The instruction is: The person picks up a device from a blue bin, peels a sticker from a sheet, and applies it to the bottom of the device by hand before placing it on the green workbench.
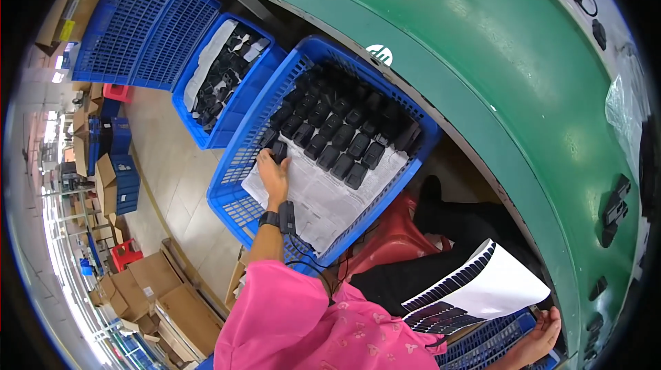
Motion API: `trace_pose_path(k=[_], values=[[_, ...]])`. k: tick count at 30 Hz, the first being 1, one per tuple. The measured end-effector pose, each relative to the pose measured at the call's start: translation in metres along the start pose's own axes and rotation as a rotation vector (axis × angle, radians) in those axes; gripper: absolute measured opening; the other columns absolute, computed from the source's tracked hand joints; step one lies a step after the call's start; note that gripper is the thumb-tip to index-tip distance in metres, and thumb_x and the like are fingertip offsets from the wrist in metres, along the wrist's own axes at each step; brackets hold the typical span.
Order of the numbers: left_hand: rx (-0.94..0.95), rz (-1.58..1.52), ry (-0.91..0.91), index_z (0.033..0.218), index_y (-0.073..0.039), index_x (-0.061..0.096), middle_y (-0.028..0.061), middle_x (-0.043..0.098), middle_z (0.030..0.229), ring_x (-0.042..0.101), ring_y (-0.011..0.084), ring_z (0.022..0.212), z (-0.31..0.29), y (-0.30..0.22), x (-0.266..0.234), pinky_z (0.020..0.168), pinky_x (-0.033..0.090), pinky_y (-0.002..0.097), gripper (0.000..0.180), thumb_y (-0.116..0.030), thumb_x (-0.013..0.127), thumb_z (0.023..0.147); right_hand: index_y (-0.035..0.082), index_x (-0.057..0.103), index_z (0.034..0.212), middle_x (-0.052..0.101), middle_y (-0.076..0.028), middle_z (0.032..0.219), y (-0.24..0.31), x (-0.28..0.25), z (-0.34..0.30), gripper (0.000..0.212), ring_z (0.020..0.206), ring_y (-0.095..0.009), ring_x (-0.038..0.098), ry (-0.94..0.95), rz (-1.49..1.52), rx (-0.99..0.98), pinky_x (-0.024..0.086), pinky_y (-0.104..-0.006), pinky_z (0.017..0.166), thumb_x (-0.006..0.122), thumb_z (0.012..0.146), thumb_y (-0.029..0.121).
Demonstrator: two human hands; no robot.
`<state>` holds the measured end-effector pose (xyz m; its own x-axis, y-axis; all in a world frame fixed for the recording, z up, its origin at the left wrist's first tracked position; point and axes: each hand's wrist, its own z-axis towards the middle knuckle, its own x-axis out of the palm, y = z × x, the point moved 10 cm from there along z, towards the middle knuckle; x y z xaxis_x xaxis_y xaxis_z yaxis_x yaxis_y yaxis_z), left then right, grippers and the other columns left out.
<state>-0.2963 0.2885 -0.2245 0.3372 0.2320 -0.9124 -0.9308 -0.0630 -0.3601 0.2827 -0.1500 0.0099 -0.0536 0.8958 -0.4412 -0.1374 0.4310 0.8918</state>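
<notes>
Inside a large blue plastic basket (237, 156), several rows of small black boxy plastic devices (342, 137) stand on a white paper sheet (310, 194). My left hand (274, 176) reaches in at the left end of the front row, with fingers closed on one black boxy device (279, 151). At the lower right, my right hand (540, 339) is open beside the edge of the green table, fingers extended. Close to its fingertips curls a white sheet with black stickers (492, 284), lying over my lap; whether they touch it is unclear.
A smaller blue crate (196, 111) holds jumbled black parts. Upright blue crates (131, 32) stand farther left. The green table (475, 32) curves along the right, with black parts (615, 210) on it. A red stool (389, 242) and cardboard boxes (189, 318) are nearby.
</notes>
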Motion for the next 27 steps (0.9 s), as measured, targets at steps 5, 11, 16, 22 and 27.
trace_pose_path(k=[5,11,16,22,27], values=[[0.363,-0.006,-0.029,0.107,0.003,0.054,0.0233,0.056,0.103,0.052,0.0404,0.098,-0.009,-0.048,0.041,0.086,0.041,0.0456,0.037,-0.015,0.067,0.078,-0.008,0.061,0.107,0.062,-0.014,0.106,-0.023,-0.059,0.013,0.028,0.09,-0.02,0.06,-0.039,-0.026,-0.007,0.05,-0.0305,0.083,0.047,0.097,0.014],[0.558,-0.18,-0.101,0.127,0.006,0.045,0.0248,0.05,0.127,0.045,0.0399,0.116,-0.008,0.064,0.012,0.101,0.034,0.0452,0.044,-0.008,0.057,0.087,-0.004,0.062,0.085,0.062,-0.006,0.089,0.036,0.034,0.034,0.009,0.082,-0.013,0.056,0.051,-0.116,-0.202,0.045,-0.0252,0.075,0.058,0.088,0.003],[0.325,0.022,0.193,0.124,0.006,0.048,0.0236,0.049,0.119,0.046,0.0404,0.111,0.022,0.03,0.056,0.098,0.036,0.0432,0.046,-0.006,0.064,0.082,-0.002,0.061,0.097,0.057,-0.016,0.107,0.088,0.033,0.079,0.02,0.1,-0.03,0.055,-0.042,-0.451,-0.559,0.045,-0.0374,0.086,0.067,0.08,0.008],[0.268,0.218,0.137,0.12,0.004,0.049,0.0223,0.046,0.121,0.046,0.0417,0.11,0.019,0.011,0.024,0.095,0.038,0.0451,0.046,-0.008,0.068,0.079,-0.005,0.063,0.093,0.052,-0.021,0.119,0.077,0.078,0.147,0.035,0.115,-0.037,0.044,-0.191,-0.839,-0.664,0.034,-0.0478,0.097,0.068,0.079,0.026],[0.446,0.05,-0.061,0.113,0.003,0.056,0.027,0.05,0.117,0.046,0.0405,0.113,0.011,-0.086,-0.02,0.099,0.036,0.0459,0.035,-0.017,0.063,0.086,-0.007,0.063,0.087,0.05,-0.022,0.123,0.062,0.102,0.176,0.044,0.118,-0.037,0.042,-0.154,-0.977,-0.639,0.033,-0.052,0.097,0.068,0.076,0.035]])
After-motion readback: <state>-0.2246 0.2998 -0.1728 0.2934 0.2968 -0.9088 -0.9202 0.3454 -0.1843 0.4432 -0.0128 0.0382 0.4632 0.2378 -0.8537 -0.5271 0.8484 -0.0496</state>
